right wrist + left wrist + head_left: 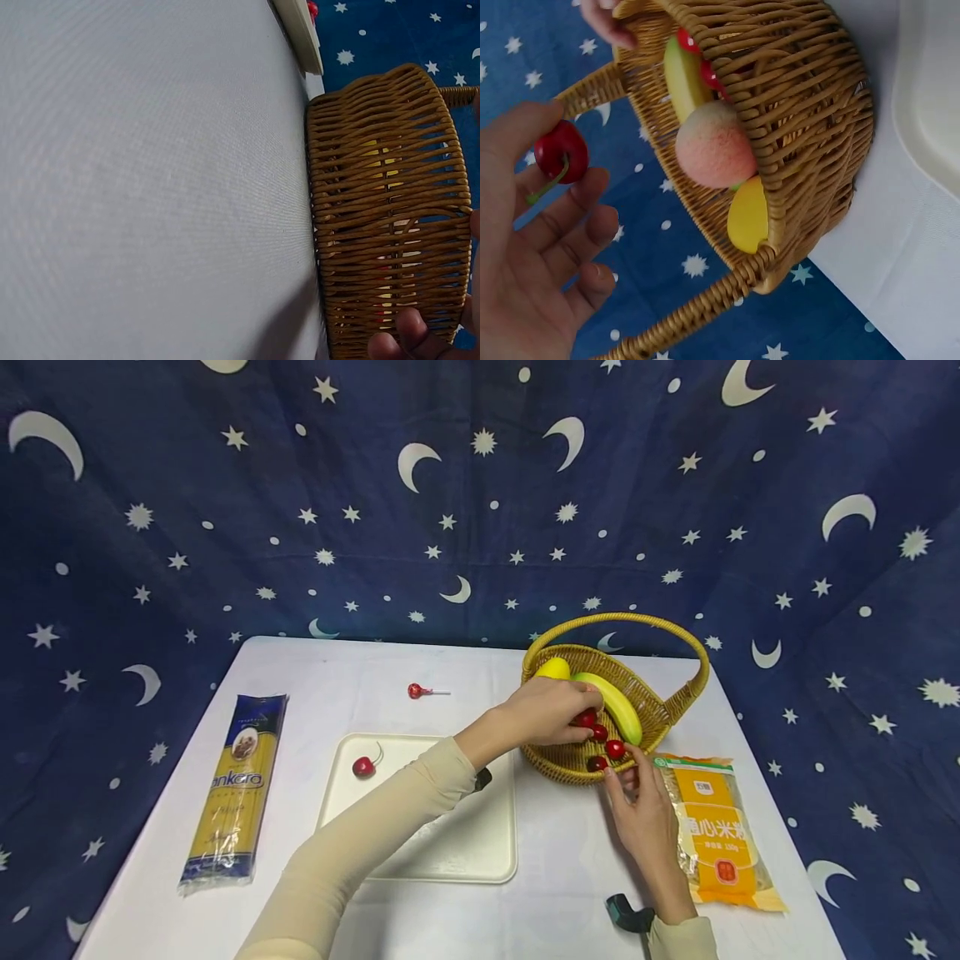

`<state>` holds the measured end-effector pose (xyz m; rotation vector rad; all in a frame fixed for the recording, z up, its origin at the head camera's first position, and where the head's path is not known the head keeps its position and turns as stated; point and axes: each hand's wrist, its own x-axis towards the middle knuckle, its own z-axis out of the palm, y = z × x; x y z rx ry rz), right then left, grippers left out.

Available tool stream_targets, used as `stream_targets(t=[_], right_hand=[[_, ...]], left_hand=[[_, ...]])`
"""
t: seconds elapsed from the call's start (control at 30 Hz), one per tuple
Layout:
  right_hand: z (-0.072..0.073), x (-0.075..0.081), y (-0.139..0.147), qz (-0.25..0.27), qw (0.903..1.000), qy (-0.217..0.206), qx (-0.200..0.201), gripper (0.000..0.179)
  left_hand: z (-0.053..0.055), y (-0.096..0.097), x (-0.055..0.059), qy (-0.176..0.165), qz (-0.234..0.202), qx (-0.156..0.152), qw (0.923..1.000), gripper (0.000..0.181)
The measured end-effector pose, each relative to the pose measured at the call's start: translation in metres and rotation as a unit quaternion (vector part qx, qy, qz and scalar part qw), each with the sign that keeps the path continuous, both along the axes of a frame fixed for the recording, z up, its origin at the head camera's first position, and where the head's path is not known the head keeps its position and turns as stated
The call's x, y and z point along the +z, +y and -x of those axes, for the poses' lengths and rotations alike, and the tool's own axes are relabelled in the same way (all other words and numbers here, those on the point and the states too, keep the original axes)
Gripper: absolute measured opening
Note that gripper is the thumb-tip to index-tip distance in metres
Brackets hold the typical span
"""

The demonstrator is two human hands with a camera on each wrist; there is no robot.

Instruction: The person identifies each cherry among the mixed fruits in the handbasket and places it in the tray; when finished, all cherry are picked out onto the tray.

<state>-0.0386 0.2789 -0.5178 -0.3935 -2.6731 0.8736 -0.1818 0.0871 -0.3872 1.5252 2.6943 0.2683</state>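
Over the wicker basket (551, 770), my left hand (551, 706) pinches a red cherry (564, 152) with a green stem between thumb and fingers. My right hand (647, 814) grips the basket's near right rim, and some of its fingertips (411, 324) lie against the outer wall. Inside the basket are a banana (618, 706), a yellow fruit (553, 668), a pinkish peach (716, 146) and several red cherries (615, 749). In the head view the left hand covers the peach and part of the basket.
Left of the basket is a cream tray (442, 870) with one stemmed cherry (363, 767). A red lollipop (417, 691) lies behind it. A yellow-and-blue pasta packet (236, 793) lies far left, an orange noodle packet (720, 835) right. A starry blue curtain (480, 527) hangs behind.
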Motion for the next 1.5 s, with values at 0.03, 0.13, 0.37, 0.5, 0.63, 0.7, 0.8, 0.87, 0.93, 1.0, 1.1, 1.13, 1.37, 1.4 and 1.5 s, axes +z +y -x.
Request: stream_targets(t=[0.03,0.13,0.37,0.5,0.63,0.7,0.8,0.87,0.93,1.0,1.1,1.13,1.37,1.4,1.5], right_hand=[[0.0,0.0,0.0,0.0,1.0,0.001,0.0,0.056],[0.0,0.0,0.001,0.0,1.0,0.005,0.001,0.056],[-0.001,0.0,0.0,0.005,0.9999,0.012,0.004,0.056],[-0.001,0.0,0.0,0.004,0.9999,0.012,0.005,0.056],[-0.002,0.0,0.0,0.002,0.9999,0.014,0.001,0.055],[-0.002,0.0,0.0,0.003,0.9999,0.015,-0.001,0.055],[-0.002,-0.001,0.0,0.005,0.9999,0.011,-0.002,0.055],[-0.001,-0.002,-0.001,0.005,1.0,0.008,-0.001,0.055],[-0.001,-0.003,-0.001,0.004,1.0,0.007,0.0,0.056],[-0.001,-0.003,-0.002,0.003,1.0,0.007,0.0,0.056],[-0.001,-0.003,-0.001,0.002,1.0,0.009,-0.002,0.055],[-0.001,-0.003,-0.001,0.002,1.0,0.009,-0.002,0.055],[-0.001,-0.006,-0.002,0.005,0.9999,0.014,0.005,0.054],[0.0,-0.006,-0.002,0.005,0.9998,0.017,0.006,0.054],[0.0,-0.006,-0.002,0.003,0.9998,0.02,0.008,0.054]], left_hand=[[-0.001,-0.004,0.001,0.006,-0.009,0.004,0.9999,0.032],[-0.004,-0.014,0.003,0.026,-0.031,0.017,0.9991,0.033],[-0.013,-0.037,0.005,0.045,-0.073,0.045,0.9953,0.036],[-0.019,-0.052,0.006,0.041,-0.102,0.078,0.9909,0.033],[-0.025,-0.066,0.004,0.032,-0.12,0.11,0.9861,0.031],[-0.027,-0.073,0.004,0.028,-0.131,0.119,0.9838,0.031],[-0.031,-0.082,0.004,0.025,-0.149,0.13,0.9799,0.03],[-0.034,-0.09,0.003,0.023,-0.157,0.142,0.9771,0.031],[-0.037,-0.097,0.001,0.02,-0.164,0.155,0.974,0.031],[-0.041,-0.105,-0.001,0.018,-0.171,0.167,0.9708,0.032],[-0.046,-0.114,-0.006,0.017,-0.185,0.178,0.9664,0.031],[-0.047,-0.117,-0.008,0.018,-0.189,0.181,0.9649,0.032],[-0.051,-0.145,-0.022,0.006,-0.213,0.224,0.951,0.031],[-0.051,-0.15,-0.025,0.004,-0.216,0.232,0.9484,0.031],[-0.051,-0.164,-0.035,0.005,-0.22,0.256,0.9412,0.029]])
